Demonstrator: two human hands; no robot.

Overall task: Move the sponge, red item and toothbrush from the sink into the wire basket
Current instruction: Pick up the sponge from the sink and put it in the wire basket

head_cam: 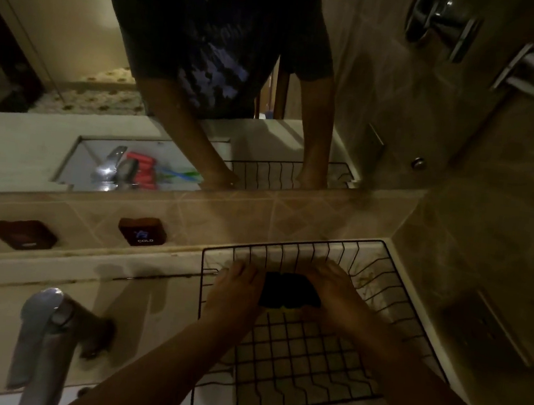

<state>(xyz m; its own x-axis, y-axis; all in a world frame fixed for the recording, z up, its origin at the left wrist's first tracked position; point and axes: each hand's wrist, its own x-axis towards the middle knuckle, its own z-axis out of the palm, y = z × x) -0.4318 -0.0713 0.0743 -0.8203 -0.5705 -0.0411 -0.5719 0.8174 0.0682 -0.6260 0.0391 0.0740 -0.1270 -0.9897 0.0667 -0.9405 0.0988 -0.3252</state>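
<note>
A black wire basket (379, 316) stands on the counter at the right, in the corner by the tiled wall. Inside its far half, my left hand (238, 286) and my right hand (332, 291) both press on a dark sponge (287, 290) held between them, low over the basket's grid floor. The sink itself lies below the frame. Only the mirror shows the red item (144, 169) and a blue-green toothbrush (179, 175), lying in the reflected basin beside the tap.
A chrome tap (44, 337) rises at the lower left. Two dark square knobs (142, 232) sit on the tiled ledge under the mirror (61, 48). Metal fittings (443, 19) jut from the right wall. A person's torso and arms are reflected.
</note>
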